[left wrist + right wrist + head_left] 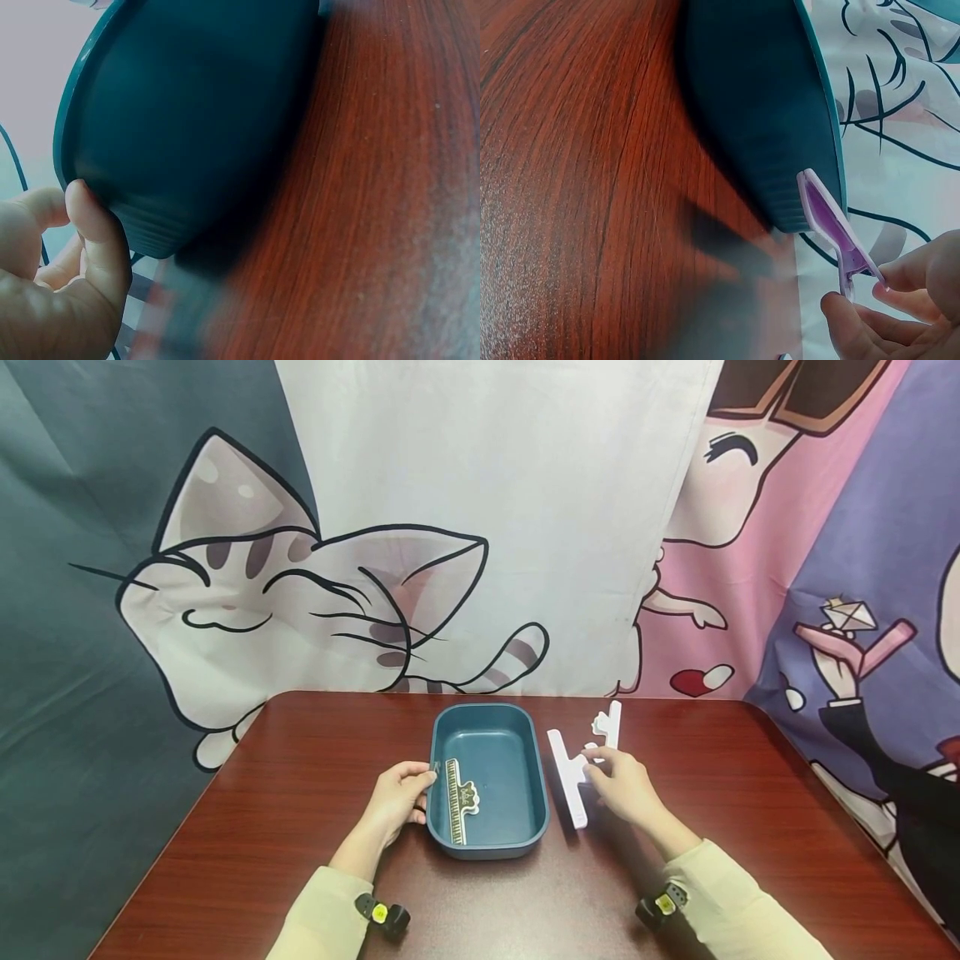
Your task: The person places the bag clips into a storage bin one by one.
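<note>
While the left hand (401, 797) curls its fingers against the left rim of the blue tray (525, 756), thumb hooked on the edge, the tray sits in the middle of the tabletop (262, 827), nearer the far edge. Inside it, along the left wall, lies a dark ruler-marked clip (457, 800) with a white handle. Over on the right, the right hand (626, 787) pinches the handle of a long pale-lilac sealing clip (567, 777) between thumb and fingertips; the clip lies on the wood just beside the tray's right wall. Another white clip (609, 725) rests just beyond it, towards the far edge. A cartoon-cat cloth (300, 602) hangs behind.
</note>
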`<state>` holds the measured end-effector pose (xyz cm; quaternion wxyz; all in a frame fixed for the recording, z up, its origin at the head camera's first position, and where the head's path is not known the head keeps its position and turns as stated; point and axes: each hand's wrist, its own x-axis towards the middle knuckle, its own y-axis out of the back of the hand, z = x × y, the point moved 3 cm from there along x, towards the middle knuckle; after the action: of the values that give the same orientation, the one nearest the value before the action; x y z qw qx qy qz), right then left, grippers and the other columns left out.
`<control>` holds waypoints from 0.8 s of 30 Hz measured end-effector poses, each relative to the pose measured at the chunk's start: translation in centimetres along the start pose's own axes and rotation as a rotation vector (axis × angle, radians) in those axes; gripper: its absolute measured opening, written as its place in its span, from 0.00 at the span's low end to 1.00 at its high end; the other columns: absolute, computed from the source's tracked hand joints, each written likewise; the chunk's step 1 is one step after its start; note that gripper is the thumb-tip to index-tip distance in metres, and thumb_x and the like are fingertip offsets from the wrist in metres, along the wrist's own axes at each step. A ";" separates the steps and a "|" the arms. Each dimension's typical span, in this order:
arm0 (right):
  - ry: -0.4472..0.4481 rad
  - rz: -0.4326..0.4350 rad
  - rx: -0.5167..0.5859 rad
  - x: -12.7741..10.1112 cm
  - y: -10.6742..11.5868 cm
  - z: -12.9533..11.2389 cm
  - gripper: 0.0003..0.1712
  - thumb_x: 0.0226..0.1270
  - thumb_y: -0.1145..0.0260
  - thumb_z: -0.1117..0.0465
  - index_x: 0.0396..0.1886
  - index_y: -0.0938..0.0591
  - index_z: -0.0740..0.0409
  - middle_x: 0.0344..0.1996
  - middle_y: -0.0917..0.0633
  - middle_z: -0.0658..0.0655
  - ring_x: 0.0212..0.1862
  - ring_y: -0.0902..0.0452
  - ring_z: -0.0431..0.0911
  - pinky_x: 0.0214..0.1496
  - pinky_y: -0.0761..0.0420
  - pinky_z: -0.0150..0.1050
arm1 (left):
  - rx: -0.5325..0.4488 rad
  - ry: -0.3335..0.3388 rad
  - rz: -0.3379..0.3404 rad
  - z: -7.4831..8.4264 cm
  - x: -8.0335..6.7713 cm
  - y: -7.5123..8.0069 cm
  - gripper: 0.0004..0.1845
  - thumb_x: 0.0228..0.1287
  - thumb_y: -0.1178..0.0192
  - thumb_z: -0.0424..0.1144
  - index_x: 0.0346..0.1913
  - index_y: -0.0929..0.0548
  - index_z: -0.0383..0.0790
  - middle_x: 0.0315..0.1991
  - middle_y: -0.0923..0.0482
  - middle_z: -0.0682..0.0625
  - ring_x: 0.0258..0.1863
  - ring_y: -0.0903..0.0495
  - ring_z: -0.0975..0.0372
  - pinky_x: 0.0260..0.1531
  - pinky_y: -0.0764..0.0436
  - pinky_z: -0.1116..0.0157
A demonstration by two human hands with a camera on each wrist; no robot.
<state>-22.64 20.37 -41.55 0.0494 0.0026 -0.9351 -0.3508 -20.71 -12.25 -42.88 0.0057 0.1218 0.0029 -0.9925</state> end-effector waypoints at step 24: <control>-0.007 -0.025 0.015 -0.4 0.4 -1.2 0.17 0.66 0.41 0.63 0.54 0.22 0.62 0.41 0.16 0.68 0.20 0.21 0.50 0.21 0.20 0.36 | 0.003 0.003 0.032 -2.6 2.3 0.4 0.17 0.62 0.42 0.35 0.52 0.25 0.30 0.20 0.25 0.51 0.13 0.30 0.66 0.09 0.28 0.70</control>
<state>-22.11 19.89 -40.42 0.0419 0.0136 -0.9379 -0.3442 -22.32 -12.66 -45.97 0.0215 0.1231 -0.0007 -0.9922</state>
